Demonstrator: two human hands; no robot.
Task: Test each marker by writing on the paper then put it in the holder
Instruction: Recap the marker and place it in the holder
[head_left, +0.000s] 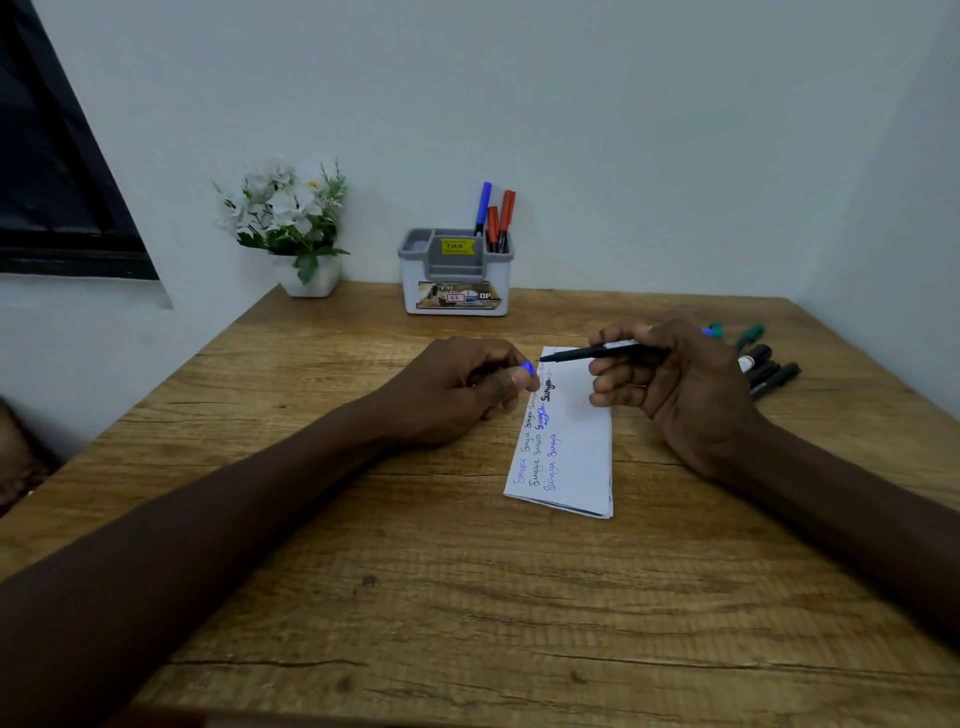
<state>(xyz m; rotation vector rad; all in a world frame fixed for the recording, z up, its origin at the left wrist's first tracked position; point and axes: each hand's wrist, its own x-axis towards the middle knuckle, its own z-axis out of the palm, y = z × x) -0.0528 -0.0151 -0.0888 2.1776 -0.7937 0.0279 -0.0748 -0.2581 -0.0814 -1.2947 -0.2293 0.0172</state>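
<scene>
Paper (576, 447), folded and carrying handwriting in black, blue and green along its left side, lay flat on the wooden table (415, 571) between the two hands. The right hand (680, 384) gripped an uncapped black marker (582, 353) in curled fingers, tip pointing left over the sheet's far end (whether it touched, I could not tell). The left hand (457, 384), resting beside the paper, pinched a blue cap (528, 368). By the wall stood the holder (456, 291), with a blue marker (484, 205) and two red markers (506, 213) upright in its right compartment. Loose markers (769, 371) lay beyond the right hand.
</scene>
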